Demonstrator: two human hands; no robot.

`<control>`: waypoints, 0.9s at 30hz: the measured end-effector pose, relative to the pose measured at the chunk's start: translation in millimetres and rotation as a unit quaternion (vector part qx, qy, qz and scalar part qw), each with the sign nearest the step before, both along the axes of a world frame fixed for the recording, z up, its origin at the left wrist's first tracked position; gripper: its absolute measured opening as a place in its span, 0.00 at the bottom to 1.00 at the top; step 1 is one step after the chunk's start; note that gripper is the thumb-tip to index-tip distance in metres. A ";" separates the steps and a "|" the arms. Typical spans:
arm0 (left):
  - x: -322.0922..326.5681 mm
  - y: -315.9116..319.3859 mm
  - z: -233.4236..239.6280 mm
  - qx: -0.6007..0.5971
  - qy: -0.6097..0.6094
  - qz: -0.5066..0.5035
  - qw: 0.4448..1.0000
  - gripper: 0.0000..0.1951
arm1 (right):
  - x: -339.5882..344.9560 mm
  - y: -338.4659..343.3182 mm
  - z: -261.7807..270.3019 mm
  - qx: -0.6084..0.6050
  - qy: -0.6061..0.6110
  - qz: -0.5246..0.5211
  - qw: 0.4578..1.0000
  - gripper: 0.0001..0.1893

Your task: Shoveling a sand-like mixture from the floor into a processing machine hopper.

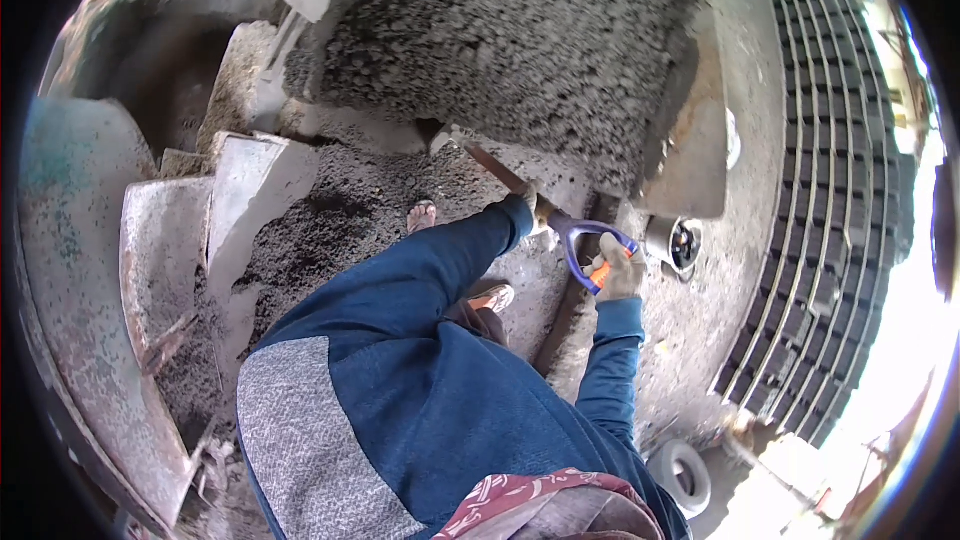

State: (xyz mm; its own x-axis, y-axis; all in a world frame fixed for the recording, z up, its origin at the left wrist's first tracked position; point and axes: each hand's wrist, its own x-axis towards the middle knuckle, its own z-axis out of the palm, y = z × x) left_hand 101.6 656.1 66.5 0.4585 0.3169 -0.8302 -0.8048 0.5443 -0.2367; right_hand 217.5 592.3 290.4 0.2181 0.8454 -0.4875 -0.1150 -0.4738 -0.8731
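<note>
My right hand (621, 267), in a grey work glove, grips the purple and orange D-handle (571, 253) of a shovel. My left hand (535, 210), also gloved, is closed around the shovel's shaft (493, 165) just below that handle. The shaft slants away to the upper left. At its far end the socket (448, 136) meets the near edge of a large heap of damp grey granular mix (510, 37); most of the blade is hidden there. Beneath my arms, my sandalled feet (491, 298) stand on a floor strewn with loose mix.
Worn metal plates (169, 262) lean at the left beside a dark hollow (169, 75). A rusty sheet (690, 157) borders the heap's right side. Right of my hands is a round metal housing (675, 244). Dark blocks (810, 187) stand behind bars, with a tire (681, 476) lower right.
</note>
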 end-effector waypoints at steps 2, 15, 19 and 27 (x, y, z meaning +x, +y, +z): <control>4.2 -17.9 29.1 0.010 0.003 -0.009 1.000 0.19 | -1.8 -27.7 25.9 0.003 -0.070 -0.003 0.998 0.11; -15.3 -188.9 -25.9 0.039 0.234 -0.090 0.967 0.16 | 75.3 -325.9 -11.3 0.123 -0.427 0.037 0.895 0.34; 22.7 -277.7 -12.4 0.016 0.229 -0.128 0.965 0.16 | 95.6 -426.6 -30.9 -0.061 -0.018 -0.248 0.967 0.36; 106.0 -473.8 -82.4 -0.071 0.112 -0.392 0.910 0.09 | 95.0 -629.9 -75.7 -0.261 -0.103 -0.511 0.812 0.11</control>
